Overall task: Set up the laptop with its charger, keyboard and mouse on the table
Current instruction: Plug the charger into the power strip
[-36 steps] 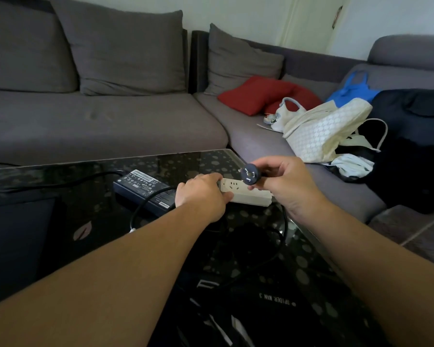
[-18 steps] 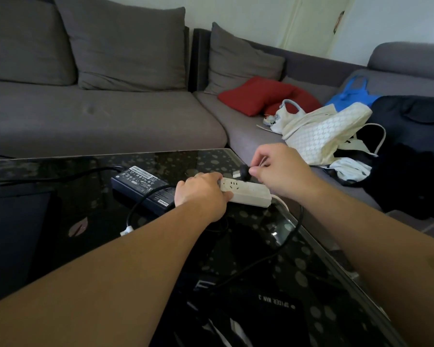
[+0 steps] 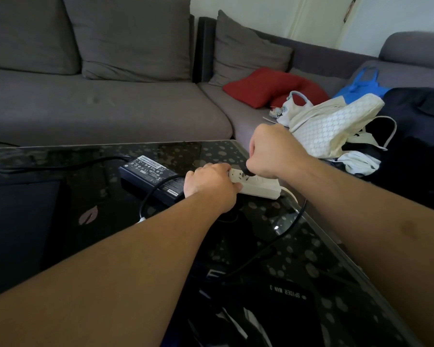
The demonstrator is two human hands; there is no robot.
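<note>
A white power strip [image 3: 259, 185] lies near the right edge of the black glass table [image 3: 211, 151]. My left hand [image 3: 209, 182] grips its near end and holds it down. My right hand [image 3: 273, 151] is closed on the black charger plug [image 3: 248, 170], which sits pressed against the strip's top sockets. The plug's black cable [image 3: 281, 234] loops down over the table. The black charger brick [image 3: 150, 177] rests left of my left hand. A dark closed laptop [image 3: 18, 226] lies at the table's left side.
A grey corner sofa [image 3: 110, 108] runs behind and to the right of the table. On it lie a red cushion [image 3: 263, 86], white bags [image 3: 333, 123], a blue bag [image 3: 361, 83] and dark clothing [image 3: 419, 136]. A dark bag [image 3: 273, 309] sits near me.
My right hand has turned the plug downward and brought it from above the strip onto the strip's sockets. My left hand has stayed on the strip.
</note>
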